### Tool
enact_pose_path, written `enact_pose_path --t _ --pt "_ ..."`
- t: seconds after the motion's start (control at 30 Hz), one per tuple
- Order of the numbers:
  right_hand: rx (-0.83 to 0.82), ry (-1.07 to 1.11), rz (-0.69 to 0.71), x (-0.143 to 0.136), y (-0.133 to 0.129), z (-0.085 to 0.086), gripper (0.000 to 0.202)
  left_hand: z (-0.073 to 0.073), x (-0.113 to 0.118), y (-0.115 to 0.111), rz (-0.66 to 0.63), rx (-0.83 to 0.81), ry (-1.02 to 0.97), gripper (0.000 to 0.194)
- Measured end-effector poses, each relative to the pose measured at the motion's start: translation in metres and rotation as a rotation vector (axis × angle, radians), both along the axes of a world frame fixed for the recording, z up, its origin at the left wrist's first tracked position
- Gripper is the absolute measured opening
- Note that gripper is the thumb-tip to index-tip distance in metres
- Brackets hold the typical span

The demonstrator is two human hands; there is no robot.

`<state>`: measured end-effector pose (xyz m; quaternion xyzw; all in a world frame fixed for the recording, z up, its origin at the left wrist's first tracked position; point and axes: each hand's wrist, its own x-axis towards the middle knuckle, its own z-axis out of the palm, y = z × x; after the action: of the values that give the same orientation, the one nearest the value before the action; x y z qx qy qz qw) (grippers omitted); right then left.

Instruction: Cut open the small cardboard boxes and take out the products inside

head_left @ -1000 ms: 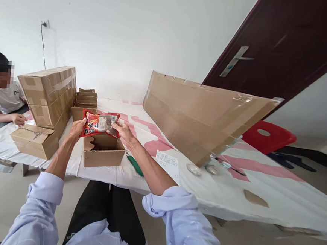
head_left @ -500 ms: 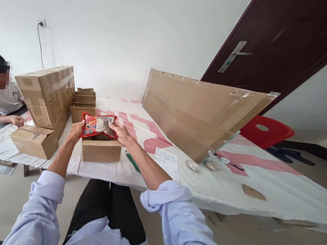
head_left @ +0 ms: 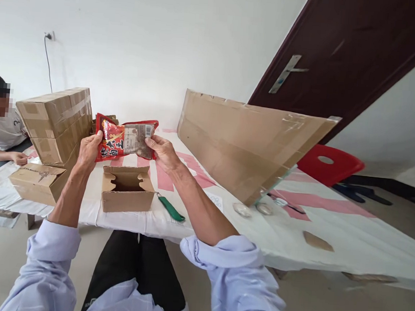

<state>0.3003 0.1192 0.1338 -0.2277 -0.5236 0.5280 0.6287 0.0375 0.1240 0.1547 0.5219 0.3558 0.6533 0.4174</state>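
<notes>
A red plastic food packet (head_left: 128,139), printed with large characters and a barcode, is stretched level between my two hands. My left hand (head_left: 90,151) grips its left end. My right hand (head_left: 163,151) pinches the right end, thumb on the front face. Below the packet an open cardboard box (head_left: 127,202) stands near the table's front edge, its flaps up and its inside dark. Beside that box, to the right, lies a tool with a green handle (head_left: 170,208); its far end is thin and hard to make out.
Stacked taped cartons (head_left: 55,119) and a smaller carton (head_left: 38,183) stand at left, near a seated person (head_left: 3,130). A large cardboard panel (head_left: 237,138) leans across the back. Rolls of clear tape (head_left: 242,209), scissors (head_left: 290,205) and a paper sheet (head_left: 216,201) lie at right.
Both hands have raised the packet up and away from the open box, whose inside now shows. The view has shifted slightly, and my right forearm covers more of the paper sheet.
</notes>
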Motion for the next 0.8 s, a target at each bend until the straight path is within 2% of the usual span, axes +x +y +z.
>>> enact_pose_path --t 0.07,0.17,0.3,0.43,0.53,0.63,0.73,0.8 --pt "0.035 0.000 0.018 0.006 -0.012 0.009 0.069 0.008 0.003 -0.014 -0.040 0.104 0.001 0.061" --pt "0.049 -0.014 0.003 0.012 -0.028 0.012 0.068 0.012 0.008 -0.032 -0.105 0.144 0.022 0.063" --pt "0.021 0.005 -0.096 0.022 -0.033 -0.001 0.065 0.004 0.011 -0.043 -0.169 0.095 0.091 0.062" --pt "0.003 0.110 -0.248 0.043 -0.016 -0.021 0.058 -0.005 0.005 -0.042 -0.140 0.092 0.156 0.069" --pt "-0.040 0.168 -0.348 0.059 0.006 -0.037 0.057 -0.012 -0.004 -0.029 -0.050 0.084 0.177 0.073" --pt "-0.093 0.159 -0.396 0.064 0.030 -0.054 0.057 -0.022 -0.011 -0.004 0.013 0.015 0.209 0.071" --pt "-0.130 0.113 -0.400 0.053 0.053 -0.067 0.055 -0.034 -0.014 0.027 0.011 -0.106 0.269 0.076" --pt "-0.127 0.063 -0.370 0.039 0.065 -0.072 0.055 -0.042 -0.014 0.048 -0.013 -0.170 0.301 0.087"
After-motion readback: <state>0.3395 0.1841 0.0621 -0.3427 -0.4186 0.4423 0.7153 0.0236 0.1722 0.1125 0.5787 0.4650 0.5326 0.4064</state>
